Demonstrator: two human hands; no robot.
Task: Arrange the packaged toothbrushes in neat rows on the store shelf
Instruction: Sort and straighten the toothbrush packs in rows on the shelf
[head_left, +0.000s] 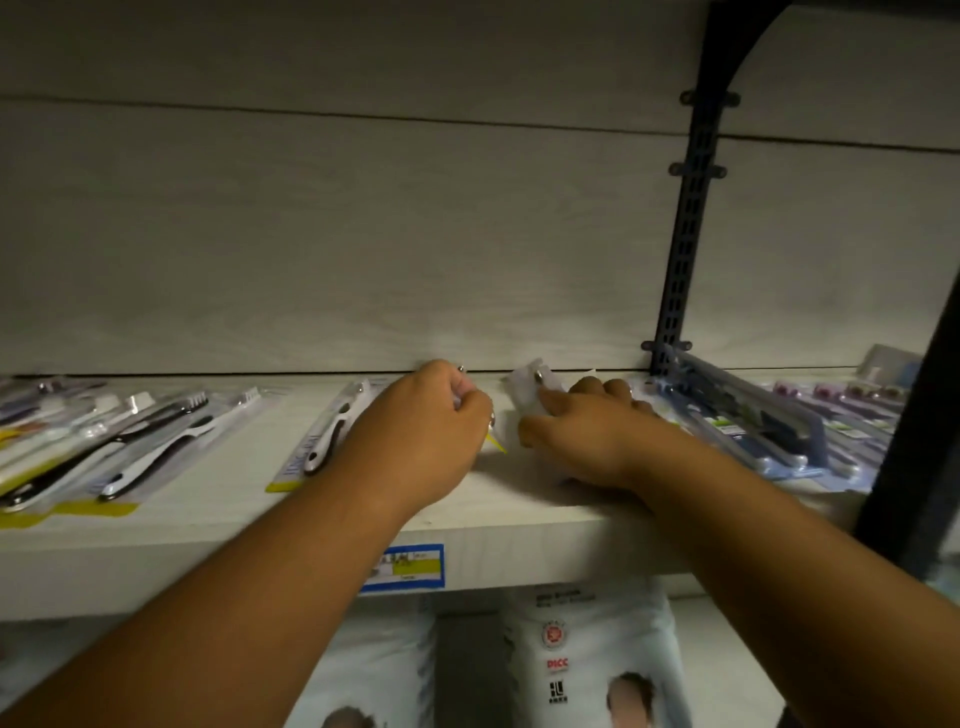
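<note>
Two packs in hand, mid-shelf (208, 545). Left hand (421, 431): fingers curled round a yellow-edged pack (496, 444), mostly hidden beneath it. Right hand (587, 431): thumb and forefinger pinching a clear pack (530, 389) near the back wall. Advice: lay each parallel to the black-and-white pack (332, 431) just left, lower edges level, clear of the blue packs (753, 421) at right.

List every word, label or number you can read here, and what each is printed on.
"PICC": red print on the white package under the shelf.
The price label on the shelf's edge: too blurred to read.
Lettering along the toothbrush package: too blurred to read.
</note>
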